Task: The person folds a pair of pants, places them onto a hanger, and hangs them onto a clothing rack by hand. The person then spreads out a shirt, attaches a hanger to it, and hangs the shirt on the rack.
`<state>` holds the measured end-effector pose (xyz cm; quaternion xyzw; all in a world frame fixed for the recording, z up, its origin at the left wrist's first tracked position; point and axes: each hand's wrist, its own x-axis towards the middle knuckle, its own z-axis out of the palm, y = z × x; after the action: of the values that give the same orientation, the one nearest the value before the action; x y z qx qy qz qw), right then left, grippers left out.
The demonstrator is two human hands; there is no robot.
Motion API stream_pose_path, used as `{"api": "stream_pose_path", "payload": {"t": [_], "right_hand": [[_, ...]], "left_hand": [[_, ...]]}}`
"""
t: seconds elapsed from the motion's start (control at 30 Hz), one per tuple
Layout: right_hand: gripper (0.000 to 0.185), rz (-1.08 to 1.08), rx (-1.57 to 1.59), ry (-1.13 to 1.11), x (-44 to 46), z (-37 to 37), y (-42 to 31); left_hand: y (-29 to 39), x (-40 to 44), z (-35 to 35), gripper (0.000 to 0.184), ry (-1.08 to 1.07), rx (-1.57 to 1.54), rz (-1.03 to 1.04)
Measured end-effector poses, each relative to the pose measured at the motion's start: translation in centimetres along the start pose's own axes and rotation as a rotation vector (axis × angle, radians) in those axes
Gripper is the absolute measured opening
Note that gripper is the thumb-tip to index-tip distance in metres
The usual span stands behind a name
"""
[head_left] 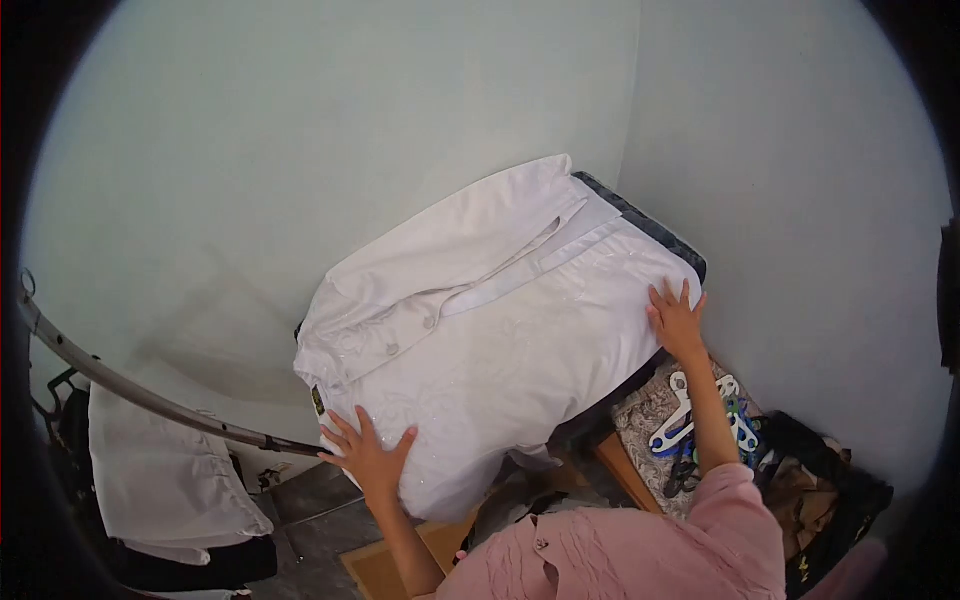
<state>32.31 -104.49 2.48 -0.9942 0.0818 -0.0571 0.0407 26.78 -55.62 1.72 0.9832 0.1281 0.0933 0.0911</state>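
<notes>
White jacket (490, 370): laid over a dark board (652, 222), whose edge is exposed beyond the jacket's far-right side.
Left hand (372, 458): spread flat on the jacket's left end, released.
Right hand (677, 322): splayed on its right end, released.
Room: wall (400, 130) close behind the jacket; floor (310, 500) exposed to its left.
Label (319, 402): at its left edge, too small to be read.

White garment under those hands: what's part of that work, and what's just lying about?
Part of the work:
white garment
left hand
right hand
dark surface beneath

Seemingly just lying about:
hangers
patterned cloth under them
dark heap at right
other white clothing at left
</notes>
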Motion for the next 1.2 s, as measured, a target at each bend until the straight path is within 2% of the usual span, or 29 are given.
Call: {"api": "stream_pose_path", "payload": {"t": [0.07, 0.1, 0.13, 0.17, 0.23, 0.27, 0.33, 0.4, 0.47, 0.53, 0.6, 0.63, 0.7, 0.73, 0.8, 0.83, 0.93, 0.97, 1.03, 1.1, 1.2], "right_hand": [[0.053, 0.128, -0.091, 0.185, -0.8, 1.4, -2.0], [0.054, -0.006, 0.061, 0.230, -2.4, 1.0, -5.2], [0.054, -0.091, 0.132, 0.184, -3.8, 0.7, -8.7], [0.055, -0.404, 0.207, 0.233, -5.1, 3.6, -10.5], [0.052, -0.898, 0.273, -0.065, -8.5, 3.4, -13.6], [0.052, -0.897, 0.283, -0.065, -8.8, 3.7, -13.0], [0.051, -0.643, 0.145, 0.040, -8.7, 3.9, -10.6], [0.050, -0.303, 0.193, 0.136, -8.8, 2.8, -7.8], [0.052, -0.121, 0.315, 0.338, -9.5, 4.7, -6.5], [0.053, -0.170, 0.318, 0.312, -11.6, 5.6, -7.4], [0.057, -0.290, 0.286, 0.279, -14.3, 8.0, -9.3], [0.056, -0.287, 0.359, 0.193, -15.8, 8.6, -10.6], [0.056, -0.332, 0.379, 0.147, -18.4, 9.5, -12.8], [0.056, -0.327, 0.377, 0.153, -19.1, 10.1, -13.6], [0.055, -0.325, 0.408, 0.112, -19.8, 11.0, -14.7], [0.054, -0.307, 0.403, 0.093, -19.9, 11.3, -15.0], [0.052, -0.278, 0.453, 0.160, -19.9, 11.3, -15.2], [0.046, -0.257, 0.481, 0.216, -19.9, 11.2, -15.3], [0.042, -0.233, 0.498, 0.260, -19.8, 11.7, -14.5], [0.035, -0.178, 0.549, 0.356, -19.9, 12.0, -13.2], [0.041, -0.060, 0.507, 0.341, -20.6, 12.4, -10.1]], "left_hand": [[0.1, -0.3, -0.1, 0.100, 0.023, 0.010, -0.002], [0.7, -0.4, -0.9, 0.098, -0.006, 0.013, -0.027], [1.0, -0.5, -1.2, 0.098, -0.009, 0.017, -0.030], [1.2, -0.6, -1.6, 0.097, -0.025, 0.021, -0.040], [1.7, -1.1, -1.9, 0.089, -0.026, 0.046, -0.061], [1.8, -1.4, -2.1, 0.089, -0.026, 0.055, -0.060], [2.2, -2.6, -2.4, 0.082, 0.059, 0.066, 0.006], [3.4, -4.4, -2.5, 0.076, 0.106, 0.025, 0.026], [5.4, -6.4, -2.4, 0.072, 0.041, -0.095, 0.261], [8.0, -8.6, -0.9, 0.067, -0.030, -0.164, 0.568], [10.3, -9.8, 1.8, 0.056, -0.176, -0.104, 0.855], [11.2, -9.8, 3.3, 0.056, -0.175, -0.104, 0.858], [12.6, -9.1, 5.9, 0.036, 0.012, -0.045, 1.080], [12.7, -8.6, 6.7, 0.036, 0.016, -0.045, 1.088], [12.6, -7.4, 7.6, 0.016, 0.068, 0.019, 1.135], [12.7, -7.3, 7.9, 0.006, 0.091, -0.055, 1.143], [12.7, -7.9, 7.0, 0.004, 0.046, -0.206, 1.138], [12.8, -8.2, 6.5, 0.004, 0.045, -0.204, 1.148], [12.9, -8.7, 4.7, 0.005, -0.018, -0.311, 1.074], [13.3, -9.1, 3.6, 0.006, 0.010, -0.403, 1.012], [13.9, -9.1, 1.3, 0.006, 0.049, -0.587, 0.900]]}}
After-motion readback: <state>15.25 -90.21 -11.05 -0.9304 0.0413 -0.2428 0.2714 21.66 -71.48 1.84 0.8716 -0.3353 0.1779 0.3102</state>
